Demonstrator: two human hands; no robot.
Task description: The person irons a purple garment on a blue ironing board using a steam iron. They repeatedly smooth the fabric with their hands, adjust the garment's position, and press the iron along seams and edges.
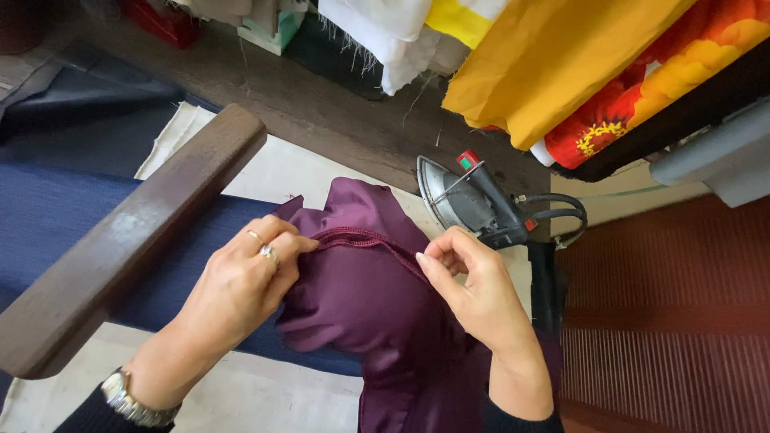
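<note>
— What have you got in your hands right now?

— A piece of plum-purple garment (377, 297), satiny, draped over the end of the board between my two hands. My left hand (241, 289) is closed down on it, fingers curled and pinching the fabric right at the stitched seam (361, 238), with the rings showing on top. My right hand (473, 289) is on the other side, thumb and fingertips nipping the same seam line, the rest of the fingers bent in.

— Why hold it from both ends like that?

— I'd say it keeps the curved seam taut between the two grips, so the ridge stands up where I can see it.

— And the iron?

— The electric iron (469, 200) is just beyond my right hand, tipped on its side so the metal soleplate faces away from the cloth, its black cord looping off to the right. Close enough to grab, not touching the purple piece.

— What's that dark wood by your left arm?

— A wooden sleeve board (128, 248), running out past my left wrist, over navy blue fabric (56, 216) and a cream pad (273, 168). My wristwatch (128, 397) sits at the cuff.

— And farther off?

— Beyond both hands, yellow fabric (553, 56), a red flowered print (650, 96) and white cloth (385, 32) hang over the edge.
</note>
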